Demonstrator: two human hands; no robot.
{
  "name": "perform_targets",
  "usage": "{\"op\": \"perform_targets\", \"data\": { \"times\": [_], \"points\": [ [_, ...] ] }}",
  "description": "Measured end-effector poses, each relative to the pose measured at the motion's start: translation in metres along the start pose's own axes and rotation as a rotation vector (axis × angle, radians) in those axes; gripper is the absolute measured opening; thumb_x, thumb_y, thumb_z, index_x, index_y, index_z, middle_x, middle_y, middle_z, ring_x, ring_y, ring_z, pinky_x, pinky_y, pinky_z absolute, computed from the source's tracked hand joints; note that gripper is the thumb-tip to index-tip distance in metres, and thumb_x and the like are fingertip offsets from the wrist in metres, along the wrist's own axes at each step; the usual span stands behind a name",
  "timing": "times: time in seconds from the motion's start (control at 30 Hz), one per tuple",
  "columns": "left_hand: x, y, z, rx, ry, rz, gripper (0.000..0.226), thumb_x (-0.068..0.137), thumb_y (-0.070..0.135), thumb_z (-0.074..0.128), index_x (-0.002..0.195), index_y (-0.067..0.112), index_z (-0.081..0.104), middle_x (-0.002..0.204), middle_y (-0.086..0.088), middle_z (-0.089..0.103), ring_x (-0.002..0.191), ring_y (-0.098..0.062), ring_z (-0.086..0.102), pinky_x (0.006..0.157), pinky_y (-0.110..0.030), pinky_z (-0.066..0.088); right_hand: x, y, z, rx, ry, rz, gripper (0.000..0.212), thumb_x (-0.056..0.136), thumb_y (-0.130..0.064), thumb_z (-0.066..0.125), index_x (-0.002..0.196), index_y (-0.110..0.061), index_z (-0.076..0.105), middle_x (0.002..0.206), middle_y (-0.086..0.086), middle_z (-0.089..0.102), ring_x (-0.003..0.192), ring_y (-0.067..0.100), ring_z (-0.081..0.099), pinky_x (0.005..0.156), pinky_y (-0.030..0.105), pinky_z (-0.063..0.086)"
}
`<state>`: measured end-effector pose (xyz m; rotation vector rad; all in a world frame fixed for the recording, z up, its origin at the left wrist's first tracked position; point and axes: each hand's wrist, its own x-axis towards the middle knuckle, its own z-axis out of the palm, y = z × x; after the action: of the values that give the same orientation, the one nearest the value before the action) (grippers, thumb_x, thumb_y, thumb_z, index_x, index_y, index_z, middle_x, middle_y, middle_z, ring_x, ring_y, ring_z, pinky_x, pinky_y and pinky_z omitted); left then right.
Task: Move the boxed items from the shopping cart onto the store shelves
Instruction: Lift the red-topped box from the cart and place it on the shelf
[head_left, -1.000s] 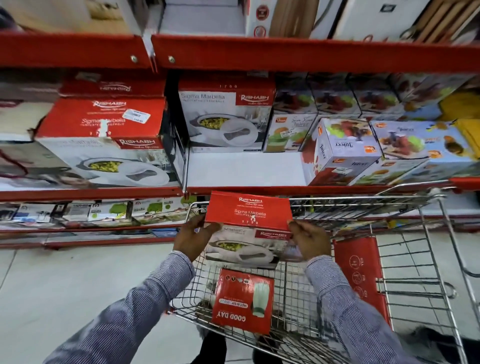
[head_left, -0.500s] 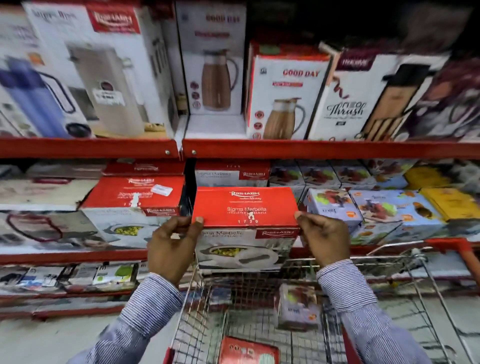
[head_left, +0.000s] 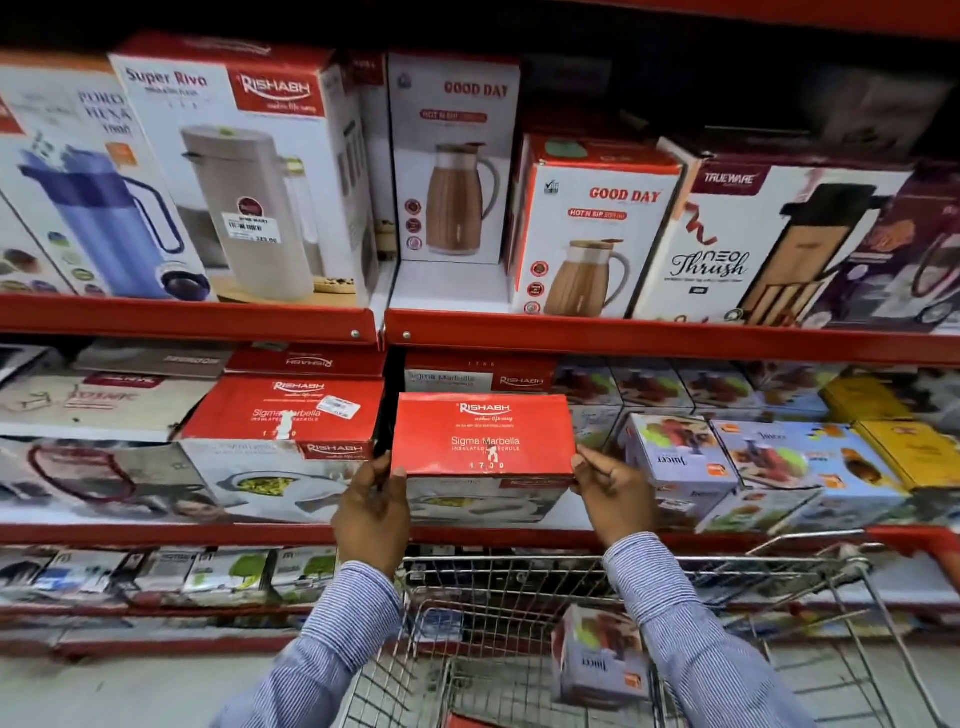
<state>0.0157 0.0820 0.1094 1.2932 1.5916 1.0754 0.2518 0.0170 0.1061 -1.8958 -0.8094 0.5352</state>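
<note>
1. Left hand (head_left: 371, 512) curled on the left end of the red box (head_left: 483, 436), thumb on the top edge; right hand (head_left: 613, 493) pinches the right end.
2. Versus half a second ago: box sits farther in and higher, at the middle shelf (head_left: 467, 535), beside a matching box (head_left: 283, 415).
3. Box lies between both hands, above the cart (head_left: 623, 569); a juicer box (head_left: 597, 657) is in the cart.

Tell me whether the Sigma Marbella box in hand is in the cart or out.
Out: both hands hold the Sigma Marbella box at the middle shelf.
</note>
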Motion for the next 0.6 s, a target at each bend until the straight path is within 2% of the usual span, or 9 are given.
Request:
{"op": "perform_targets", "data": {
  "times": [0.07, 0.1, 0.17, 0.23, 0.3, 0.37, 0.5, 0.6],
  "points": [
    [0.001, 0.002, 0.003, -0.007, -0.014, 0.013, 0.028, 0.096, 0.022, 0.058, 0.121, 0.013, 0.062, 0.086, 0.005, 0.064, 0.076, -0.018, 0.061, 0.082, -0.035, 0.051, 0.004, -0.002, 0.002, 0.002, -0.019, 0.012, 0.030, 0.087, -0.029, 0.062, 0.116, -0.022, 0.067, 0.069, -0.010, 0.072, 0.078, 0.031, 0.073, 0.078, 0.048, 0.059],
    [0.002, 0.002, 0.005, -0.016, -0.042, 0.009, 0.029, 0.095, 0.020, 0.059, 0.123, 0.011, 0.058, 0.083, 0.008, 0.061, 0.076, -0.017, 0.061, 0.083, -0.036, 0.052, 0.006, -0.003, 0.003, 0.008, -0.035, 0.013, 0.032, 0.088, -0.027, 0.061, 0.118, -0.020, 0.065, 0.070, -0.010, 0.071, 0.081, 0.033, 0.072, 0.080, 0.049, 0.058],
    [0.005, 0.002, 0.010, -0.033, -0.098, -0.006, 0.037, 0.093, 0.021, 0.063, 0.126, 0.009, 0.051, 0.081, 0.012, 0.057, 0.078, -0.019, 0.062, 0.087, -0.043, 0.056, 0.007, -0.007, 0.004, 0.015, -0.087, -0.010, 0.037, 0.090, -0.024, 0.057, 0.127, -0.017, 0.059, 0.089, -0.002, 0.075, 0.094, 0.031, 0.071, 0.090, 0.045, 0.056],
    [0.005, 0.003, 0.015, -0.024, -0.138, -0.008, 0.051, 0.090, 0.022, 0.067, 0.136, 0.010, 0.046, 0.085, 0.014, 0.057, 0.080, -0.012, 0.061, 0.093, -0.043, 0.054, 0.008, -0.011, 0.005, -0.018, -0.178, -0.044, 0.044, 0.092, -0.022, 0.054, 0.136, -0.018, 0.050, 0.117, 0.002, 0.068, 0.112, 0.021, 0.063, 0.100, 0.035, 0.047],
    [0.002, 0.005, 0.017, -0.015, -0.168, -0.006, 0.066, 0.088, 0.024, 0.069, 0.146, 0.013, 0.039, 0.111, 0.004, 0.064, 0.107, -0.019, 0.063, 0.101, -0.040, 0.049, 0.011, -0.009, 0.006, -0.061, -0.275, -0.076, 0.051, 0.092, -0.025, 0.052, 0.142, -0.024, 0.041, 0.132, -0.002, 0.060, 0.121, 0.015, 0.056, 0.102, 0.031, 0.042],
    [-0.001, 0.005, 0.018, -0.003, -0.192, 0.001, 0.071, 0.087, 0.025, 0.071, 0.149, 0.015, 0.037, 0.143, -0.009, 0.054, 0.130, -0.029, 0.053, 0.107, -0.042, 0.045, 0.014, -0.010, 0.003, -0.087, -0.350, -0.062, 0.056, 0.091, -0.028, 0.054, 0.144, -0.029, 0.035, 0.137, -0.003, 0.056, 0.125, 0.013, 0.052, 0.100, 0.029, 0.039],
    [-0.006, -0.003, 0.015, 0.120, -0.255, 0.076, 0.077, 0.086, 0.033, 0.070, 0.151, 0.019, 0.032, 0.151, -0.012, 0.046, 0.134, -0.033, 0.050, 0.108, -0.043, 0.046, 0.005, -0.017, -0.009, -0.015, -0.389, -0.047, 0.066, 0.091, -0.026, 0.056, 0.148, -0.023, 0.024, 0.149, -0.001, 0.040, 0.134, 0.015, 0.041, 0.096, 0.024, 0.034],
    [-0.015, -0.017, 0.007, 0.252, -0.298, 0.210, 0.084, 0.085, 0.039, 0.069, 0.154, 0.019, 0.025, 0.158, -0.010, 0.035, 0.143, -0.031, 0.038, 0.113, -0.040, 0.039, -0.014, -0.005, -0.017, -0.038, -0.395, -0.103, 0.077, 0.089, -0.034, 0.059, 0.150, -0.027, 0.012, 0.157, -0.004, 0.022, 0.143, 0.015, 0.027, 0.108, 0.031, 0.036]
  ]
}}
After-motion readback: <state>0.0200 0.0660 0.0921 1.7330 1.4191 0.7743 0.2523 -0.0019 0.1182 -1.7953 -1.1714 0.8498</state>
